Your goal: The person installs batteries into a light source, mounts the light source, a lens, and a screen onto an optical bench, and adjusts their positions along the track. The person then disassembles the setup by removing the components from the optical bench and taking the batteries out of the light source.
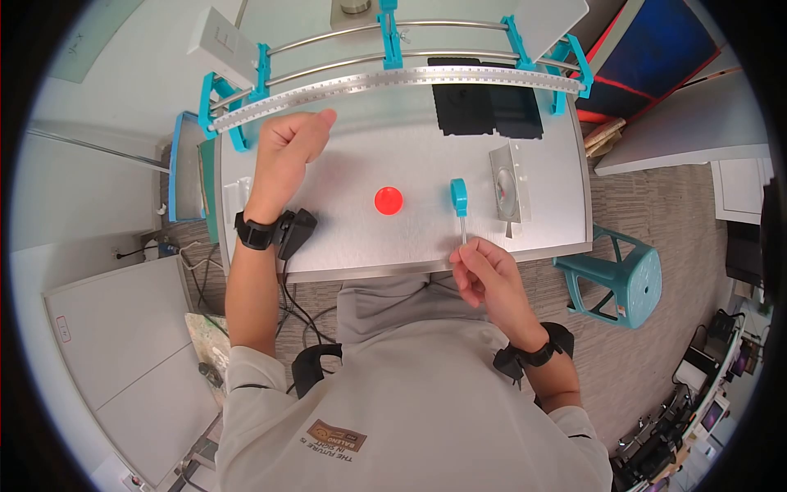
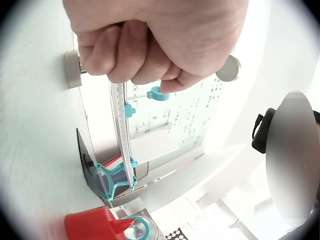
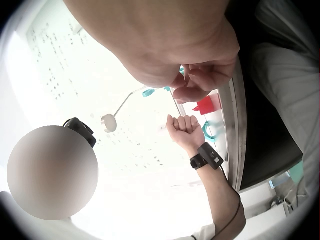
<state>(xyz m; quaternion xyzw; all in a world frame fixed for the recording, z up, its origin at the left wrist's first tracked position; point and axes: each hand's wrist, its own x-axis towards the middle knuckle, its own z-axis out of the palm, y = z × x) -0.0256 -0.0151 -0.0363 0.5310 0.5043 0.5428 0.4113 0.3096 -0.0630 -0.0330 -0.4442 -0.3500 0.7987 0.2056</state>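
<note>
My left hand (image 1: 291, 156) is curled into a fist above the table's left side, in front of the scaled rail (image 1: 393, 78). Its bent fingers (image 2: 132, 55) show nothing between them in the left wrist view. Near the table's front edge, my right hand (image 1: 492, 279) pinches the end of a thin metal rod (image 1: 463, 230) between thumb and finger. That rod carries a teal ring holder (image 1: 459, 195), which points away from me. Between the hands stands a red cylinder (image 1: 388, 201); the left wrist view shows its cone-shaped tip.
An optical bench with teal supports (image 1: 392, 41) and white panels (image 1: 223, 47) spans the table's back. Right of the ring holder lies a round lens in a clear package (image 1: 507, 187). Black sheets (image 1: 488, 102) lie behind it. A teal stool (image 1: 631, 283) stands at right.
</note>
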